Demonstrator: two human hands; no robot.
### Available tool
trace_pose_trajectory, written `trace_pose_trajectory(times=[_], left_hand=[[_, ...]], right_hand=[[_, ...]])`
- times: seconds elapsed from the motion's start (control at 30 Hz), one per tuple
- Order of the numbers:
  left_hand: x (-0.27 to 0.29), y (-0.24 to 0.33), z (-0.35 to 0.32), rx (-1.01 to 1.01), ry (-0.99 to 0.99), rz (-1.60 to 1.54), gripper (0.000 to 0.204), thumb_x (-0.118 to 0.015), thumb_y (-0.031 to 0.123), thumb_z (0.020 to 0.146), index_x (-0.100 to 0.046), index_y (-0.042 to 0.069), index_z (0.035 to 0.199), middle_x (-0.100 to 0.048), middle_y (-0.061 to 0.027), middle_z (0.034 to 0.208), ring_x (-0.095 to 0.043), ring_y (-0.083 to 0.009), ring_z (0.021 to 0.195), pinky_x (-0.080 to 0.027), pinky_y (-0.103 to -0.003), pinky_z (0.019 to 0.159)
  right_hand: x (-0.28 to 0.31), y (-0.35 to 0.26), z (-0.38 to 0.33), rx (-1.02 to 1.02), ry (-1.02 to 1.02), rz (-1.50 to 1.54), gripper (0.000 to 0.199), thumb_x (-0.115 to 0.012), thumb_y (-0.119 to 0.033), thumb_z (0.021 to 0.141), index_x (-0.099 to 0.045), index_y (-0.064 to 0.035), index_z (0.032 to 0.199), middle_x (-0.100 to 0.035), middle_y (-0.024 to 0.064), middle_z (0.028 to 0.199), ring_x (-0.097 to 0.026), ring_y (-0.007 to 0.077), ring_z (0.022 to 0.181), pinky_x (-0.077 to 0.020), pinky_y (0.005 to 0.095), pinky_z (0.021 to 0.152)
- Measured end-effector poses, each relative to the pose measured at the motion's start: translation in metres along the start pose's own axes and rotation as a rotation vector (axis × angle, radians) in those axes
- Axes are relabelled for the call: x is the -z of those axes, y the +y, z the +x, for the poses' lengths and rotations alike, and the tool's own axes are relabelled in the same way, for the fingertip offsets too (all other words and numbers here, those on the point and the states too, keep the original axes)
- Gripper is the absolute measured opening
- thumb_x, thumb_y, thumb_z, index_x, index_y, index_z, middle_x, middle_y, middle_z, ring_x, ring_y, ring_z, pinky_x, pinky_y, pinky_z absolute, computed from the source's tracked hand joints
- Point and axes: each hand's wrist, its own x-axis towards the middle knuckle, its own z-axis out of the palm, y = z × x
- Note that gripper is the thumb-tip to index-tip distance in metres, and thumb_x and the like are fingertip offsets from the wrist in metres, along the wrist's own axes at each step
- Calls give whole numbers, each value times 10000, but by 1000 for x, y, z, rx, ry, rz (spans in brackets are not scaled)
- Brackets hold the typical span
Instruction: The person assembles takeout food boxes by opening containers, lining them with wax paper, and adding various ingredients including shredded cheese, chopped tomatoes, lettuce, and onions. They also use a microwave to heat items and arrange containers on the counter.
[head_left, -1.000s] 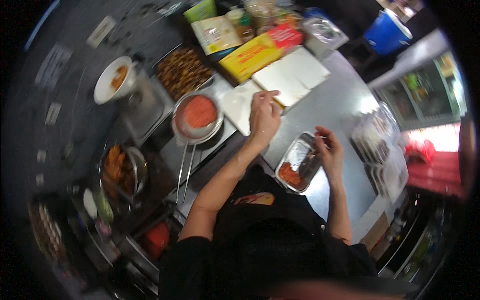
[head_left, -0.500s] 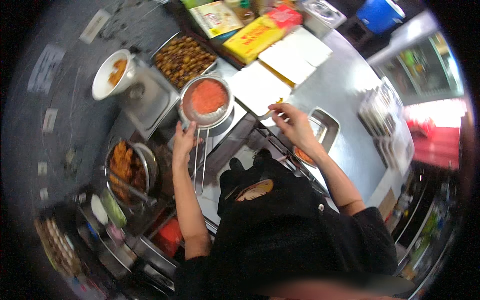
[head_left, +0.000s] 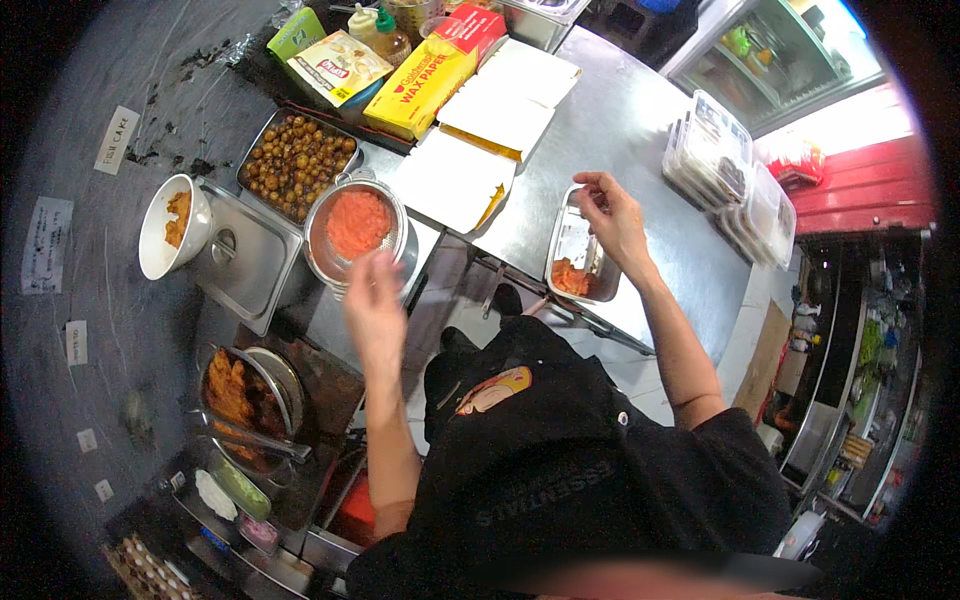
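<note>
My left hand (head_left: 376, 308) is smeared by motion beside the near rim of a metal strainer (head_left: 401, 222) that holds pinkish-orange shredded food (head_left: 358, 224). Whether its fingers grip anything does not show. My right hand (head_left: 618, 226) hovers over a rectangular steel pan (head_left: 553, 262), thumb and fingers apart, with nothing visible between them. Orange food (head_left: 571, 277) lies in the near end of that pan. Two white open boxes, one nearer (head_left: 452, 183) and one farther (head_left: 500, 108), lie on the counter between my hands, with a yellow scrap at the nearer box's edge.
A tray of small brown balls (head_left: 298, 160) and a white bowl (head_left: 150, 228) stand left of the strainer. Tongs (head_left: 255, 437) lie across a pot of fried pieces (head_left: 228, 385). A yellow and red wax paper box (head_left: 425, 85) is behind. Stacked clear containers (head_left: 715, 150) stand right.
My right hand has moved right, from the boxes to above the steel pan. My left hand has shifted at the strainer and is blurred. The whole view has swung.
</note>
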Motion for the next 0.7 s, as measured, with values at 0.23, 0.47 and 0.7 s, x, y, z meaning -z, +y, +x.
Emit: trace_pose_trajectory(times=[0.23,0.47,0.7], left_hand=[[-164,-1,82,256,-307,-258,316,-420,266,1009,-546,13,867,-539,-37,688,-480,-92,544,-377,-242,466],[-291,-22,186,462,-284,-615,312,-516,167,949,-482,-56,1164,-506,-201,1089,-548,-281,926,-504,-397,818],[-365,-2,203,693,133,-629,454,-675,117,784,-485,-68,1153,-564,-181,1085,-593,-272,852,-515,-420,691]], right_hand=[[6,11,39,68,-79,15,241,-592,-112,864,-607,-39,1092,-623,96,920,-600,172,732,-499,305,694],[26,49,74,-3,-75,61,235,-592,-106,861,-614,-42,1086,-627,89,909,-587,162,740,-491,304,705],[33,90,98,-44,-46,96,228,-595,-86,852,-618,-45,1075,-626,75,870,-566,142,699,-475,292,682]])
